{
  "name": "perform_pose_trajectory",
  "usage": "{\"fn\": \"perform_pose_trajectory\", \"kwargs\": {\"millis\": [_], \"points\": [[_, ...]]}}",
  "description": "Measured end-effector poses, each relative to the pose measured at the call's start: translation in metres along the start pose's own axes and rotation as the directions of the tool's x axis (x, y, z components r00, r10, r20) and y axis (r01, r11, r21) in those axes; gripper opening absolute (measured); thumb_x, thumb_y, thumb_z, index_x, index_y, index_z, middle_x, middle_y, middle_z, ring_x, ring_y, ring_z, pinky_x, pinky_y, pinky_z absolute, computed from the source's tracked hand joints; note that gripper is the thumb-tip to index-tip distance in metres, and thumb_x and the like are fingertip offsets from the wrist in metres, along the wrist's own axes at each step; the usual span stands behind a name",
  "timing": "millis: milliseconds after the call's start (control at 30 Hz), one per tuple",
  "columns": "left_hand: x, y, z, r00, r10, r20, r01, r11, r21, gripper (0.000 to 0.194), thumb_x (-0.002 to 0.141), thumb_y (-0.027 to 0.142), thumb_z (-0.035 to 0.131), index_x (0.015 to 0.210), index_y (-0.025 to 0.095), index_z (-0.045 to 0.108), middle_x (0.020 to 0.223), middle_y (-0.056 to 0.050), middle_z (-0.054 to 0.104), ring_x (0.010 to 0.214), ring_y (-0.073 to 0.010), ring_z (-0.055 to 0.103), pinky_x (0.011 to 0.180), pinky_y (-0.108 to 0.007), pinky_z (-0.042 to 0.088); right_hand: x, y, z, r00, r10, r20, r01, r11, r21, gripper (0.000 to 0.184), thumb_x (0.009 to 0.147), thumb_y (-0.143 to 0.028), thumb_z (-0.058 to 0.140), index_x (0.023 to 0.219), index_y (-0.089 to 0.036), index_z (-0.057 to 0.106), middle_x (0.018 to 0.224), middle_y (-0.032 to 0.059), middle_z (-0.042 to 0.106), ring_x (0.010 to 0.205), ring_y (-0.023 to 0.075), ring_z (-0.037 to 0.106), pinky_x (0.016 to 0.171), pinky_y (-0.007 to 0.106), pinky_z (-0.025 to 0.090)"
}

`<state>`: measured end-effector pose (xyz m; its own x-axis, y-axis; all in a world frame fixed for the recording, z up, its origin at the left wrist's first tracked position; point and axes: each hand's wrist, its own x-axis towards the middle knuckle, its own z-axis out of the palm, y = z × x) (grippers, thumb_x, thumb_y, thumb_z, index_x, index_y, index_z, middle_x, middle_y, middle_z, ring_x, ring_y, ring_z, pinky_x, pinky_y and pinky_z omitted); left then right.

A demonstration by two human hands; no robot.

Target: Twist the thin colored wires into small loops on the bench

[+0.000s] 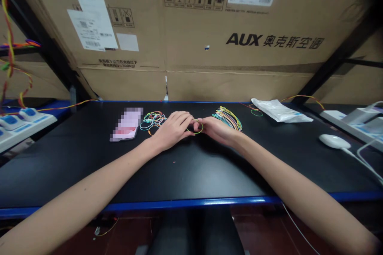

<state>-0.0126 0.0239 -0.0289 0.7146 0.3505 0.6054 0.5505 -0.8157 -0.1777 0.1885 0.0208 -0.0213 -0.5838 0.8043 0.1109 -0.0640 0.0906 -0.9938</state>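
Head view: looking forward and down over a black workbench (191,177) with a blue front edge, both forearms reaching in from the bottom corners.

Left hand (172,130): fingers (181,118) pressed together and stretched toward the centre, their tips touching a yellow-green wire loop (198,126); whether they pinch it is too small to tell.

Right hand (214,130): thumb and forefinger pinched on the right side of the same loop, the other fingers curled close together behind them.

Loop position: held up just above the bench between the two hands, near the middle of the bench.

Nearest left: a tangle of multicoloured wire loops (153,121) lies just beside the left hand, with a smartphone (127,123) (its screen pixelated) next to the tangle.

Nearest right: a fanned bundle of thin coloured wires (227,118) lies just beside the right hand.

Further right: two small wire loops (255,110), a white plastic bag (279,110), and a white computer mouse (333,141).

Bench ends: white power strips (20,125) sit at the left end, and another white power strip (350,121) sits at the right.

Behind: a large cardboard AUX air-conditioner box (239,28) stands along the back of the bench.
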Motion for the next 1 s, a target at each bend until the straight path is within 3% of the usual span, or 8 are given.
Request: {"fn": "perform_pose_trajectory", "kwargs": {"millis": [67, 167, 233, 367, 433, 500, 767, 1000], "points": [[-0.001, 0.001, 0.001, 1.0, -0.006, 0.004, 0.006, 1.0, -0.019, 0.04, 0.088, 0.038, 0.053, 0.117, 0.011, 0.05, 0.114, -0.017, 0.059, 0.113, -0.0301, 0.053, 0.093, -0.046, 0.045, -0.001, -0.001, -0.002, 1.0, -0.024, 0.01, 0.024, 0.997, -0.077, 0.026, 0.088, -0.031, 0.046, 0.069, -0.018, 0.058, 0.083, 0.0037, 0.059, 0.086, 0.0167, 0.052, 0.088, 0.032, 0.04], [-0.003, 0.003, 0.003, 0.999, -0.034, 0.011, 0.035, 0.997, -0.069, 0.042, 0.088, 0.041, 0.052, 0.118, 0.011, 0.049, 0.116, -0.017, 0.057, 0.113, -0.0291, 0.053, 0.093, -0.045, 0.045, -0.002, -0.003, -0.005, 0.993, -0.112, 0.026, 0.113, 0.916, -0.384, 0.03, 0.092, -0.03, 0.04, 0.073, -0.018, 0.059, 0.094, 0.0055, 0.061, 0.1, 0.0187, 0.053, 0.098, 0.036, 0.035], [-0.004, 0.005, 0.005, 0.997, -0.072, 0.038, 0.077, 0.989, -0.126, 0.039, 0.089, 0.042, 0.051, 0.116, 0.014, 0.05, 0.116, -0.015, 0.057, 0.112, -0.0275, 0.053, 0.093, -0.044, 0.045, -0.003, -0.002, -0.007, 0.983, -0.177, 0.051, 0.17, 0.765, -0.621, 0.033, 0.094, -0.026, 0.037, 0.073, -0.018, 0.061, 0.1, 0.0082, 0.06, 0.109, 0.0205, 0.051, 0.101, 0.038, 0.034], [-0.006, 0.008, 0.009, 0.983, -0.144, 0.116, 0.163, 0.971, -0.176, 0.033, 0.089, 0.044, 0.05, 0.107, 0.017, 0.053, 0.111, -0.011, 0.059, 0.109, -0.0255, 0.054, 0.092, -0.043, 0.045, -0.003, 0.005, -0.008, 0.923, -0.363, 0.131, 0.247, 0.295, -0.923, 0.03, 0.091, -0.019, 0.041, 0.072, -0.016, 0.065, 0.115, 0.0141, 0.056, 0.122, 0.0271, 0.042, 0.103, 0.045, 0.034], [-0.006, 0.008, 0.01, 0.977, -0.17, 0.131, 0.189, 0.971, -0.146, 0.033, 0.089, 0.045, 0.05, 0.106, 0.017, 0.053, 0.11, -0.011, 0.059, 0.108, -0.0257, 0.054, 0.091, -0.044, 0.044, -0.002, 0.009, -0.009, 0.904, -0.404, 0.139, 0.232, 0.191, -0.954, 0.028, 0.09, -0.018, 0.043, 0.077, -0.015, 0.067, 0.118, 0.0154, 0.055, 0.122, 0.0284, 0.041, 0.102, 0.047, 0.035], [-0.006, 0.007, 0.01, 0.975, -0.181, 0.13, 0.196, 0.974, -0.113, 0.033, 0.089, 0.044, 0.051, 0.106, 0.016, 0.053, 0.111, -0.011, 0.06, 0.106, -0.026, 0.054, 0.091, -0.044, 0.044, -0.001, 0.011, -0.012, 0.912, -0.399, 0.094, 0.206, 0.248, -0.947, 0.028, 0.091, -0.021, 0.044, 0.08, -0.015, 0.069, 0.116, 0.0152, 0.056, 0.117, 0.0268, 0.046, 0.1, 0.045, 0.038], [-0.003, 0.008, 0.004, 0.984, -0.131, 0.123, 0.147, 0.98, -0.13, 0.033, 0.088, 0.041, 0.053, 0.109, 0.016, 0.052, 0.112, -0.012, 0.059, 0.108, -0.0265, 0.054, 0.091, -0.044, 0.045, 0.005, 0.007, -0.026, 0.979, -0.201, -0.022, 0.139, 0.751, -0.646, 0.033, 0.094, -0.033, 0.045, 0.082, -0.016, 0.071, 0.118, 0.0109, 0.059, 0.117, 0.0206, 0.051, 0.103, 0.038, 0.034], [-0.002, 0.01, 0.004, 0.99, -0.091, 0.105, 0.102, 0.989, -0.111, 0.035, 0.086, 0.04, 0.057, 0.109, 0.014, 0.053, 0.11, -0.013, 0.061, 0.109, -0.0268, 0.054, 0.092, -0.043, 0.045, 0.0, 0.001, -0.033, 0.999, -0.044, -0.005, 0.036, 0.874, -0.484, 0.025, 0.087, -0.035, 0.057, 0.081, -0.017, 0.073, 0.124, 0.0093, 0.059, 0.116, 0.021, 0.053, 0.102, 0.039, 0.034]]}}
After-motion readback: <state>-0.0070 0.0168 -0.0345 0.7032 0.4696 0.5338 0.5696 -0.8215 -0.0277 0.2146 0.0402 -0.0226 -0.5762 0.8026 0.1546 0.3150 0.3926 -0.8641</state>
